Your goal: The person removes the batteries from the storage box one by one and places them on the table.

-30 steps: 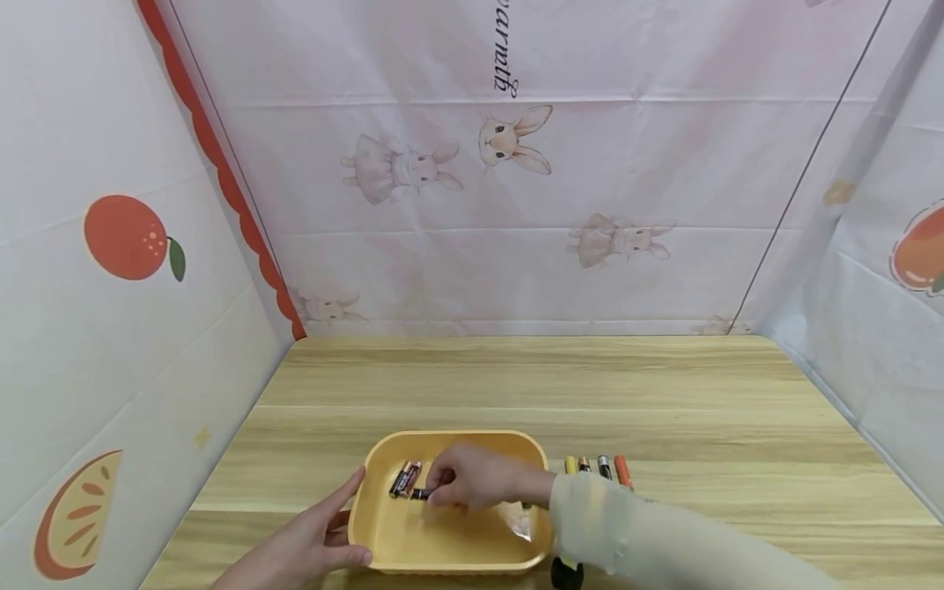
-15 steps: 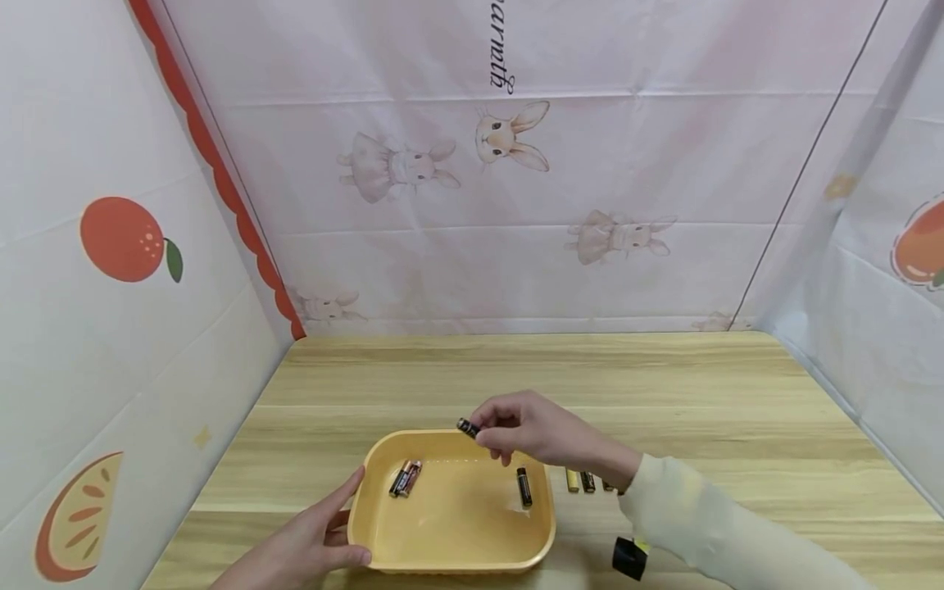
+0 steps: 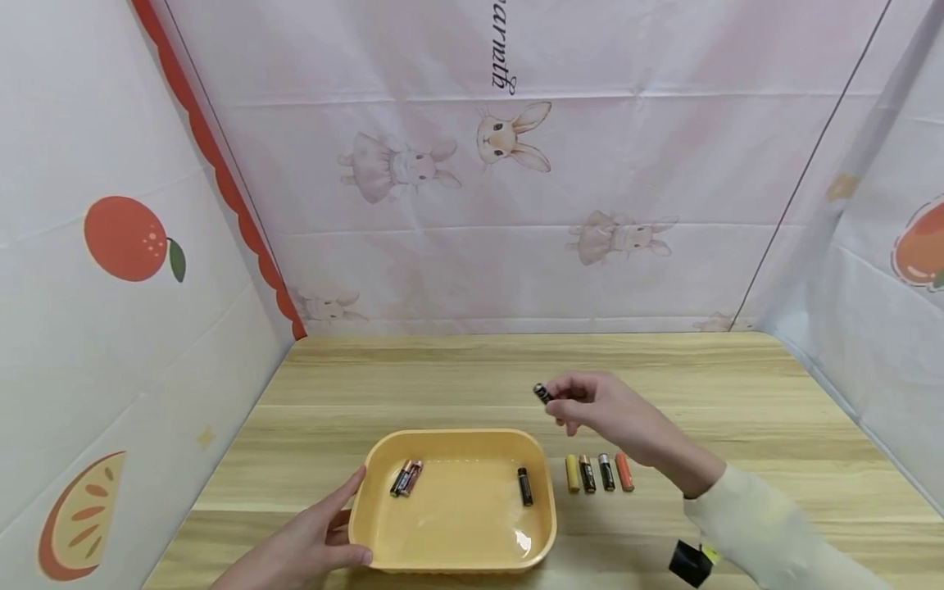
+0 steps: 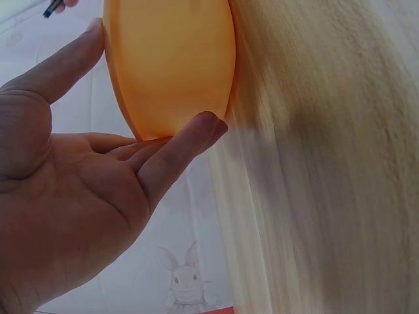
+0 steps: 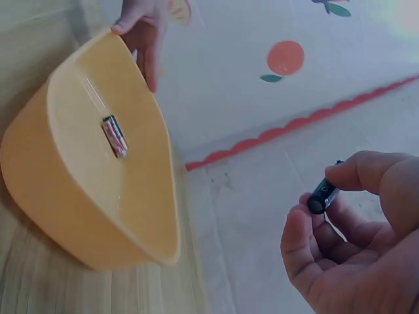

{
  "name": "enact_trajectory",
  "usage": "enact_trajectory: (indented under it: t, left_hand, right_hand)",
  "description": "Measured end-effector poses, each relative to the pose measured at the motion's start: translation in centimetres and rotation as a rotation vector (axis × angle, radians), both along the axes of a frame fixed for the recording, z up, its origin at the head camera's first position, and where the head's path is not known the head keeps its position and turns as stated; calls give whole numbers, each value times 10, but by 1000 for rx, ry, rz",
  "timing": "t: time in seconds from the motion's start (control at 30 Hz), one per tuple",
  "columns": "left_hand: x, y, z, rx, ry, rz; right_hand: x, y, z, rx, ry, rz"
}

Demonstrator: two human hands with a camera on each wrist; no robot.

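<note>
My right hand (image 3: 608,410) pinches a small black battery (image 3: 542,393) between thumb and fingers, above the table behind the tub's right corner. In the right wrist view the battery (image 5: 323,195) shows its flat end. My left hand (image 3: 306,533) holds the left end of a yellow plastic tub (image 3: 450,567), thumb at the near corner and a fingertip at the rim. The left wrist view shows its fingers spread about the tub's end wall (image 4: 173,59). Two batteries (image 3: 406,478) lie side by side at the tub's left, and one black battery (image 3: 524,487) lies at its right.
Right of the tub, several batteries (image 3: 606,472) stand in a row on the wooden table (image 3: 369,377), yellow, dark and orange ones. A black box-shaped piece (image 3: 691,563) hangs at the right sleeve (image 3: 767,516). Printed cloth walls (image 3: 442,270) enclose the table's back and sides.
My right hand has lifted a black battery out of the tub's left part and carried it up and rightward, past the tub's back rim. The left hand has stayed on the tub.
</note>
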State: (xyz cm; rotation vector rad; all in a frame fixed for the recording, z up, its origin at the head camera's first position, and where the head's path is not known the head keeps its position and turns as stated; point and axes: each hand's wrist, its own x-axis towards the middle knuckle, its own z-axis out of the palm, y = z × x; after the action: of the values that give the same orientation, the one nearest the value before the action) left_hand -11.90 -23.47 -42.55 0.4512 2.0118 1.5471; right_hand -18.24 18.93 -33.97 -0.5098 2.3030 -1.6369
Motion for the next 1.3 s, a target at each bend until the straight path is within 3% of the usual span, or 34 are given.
enact_trajectory:
  t: [0.23,0.5,0.67,1.07,1.3]
  left_hand:
    - [1,0,0,-4,4,-4]
    - [2,0,0,-1,28,-13]
    - [2,0,0,-1,38,-19]
    - [2,0,0,-9,16,-2]
    - [2,0,1,-21,17,7]
  right_hand:
    - [6,33,-3,-26,-12,-116]
    - [11,63,-18,5,-64,-235]
    - [16,77,-33,31,-94,-291]
    - [21,98,-84,227,-86,-408]
    - [25,99,-100,231,-140,-459]
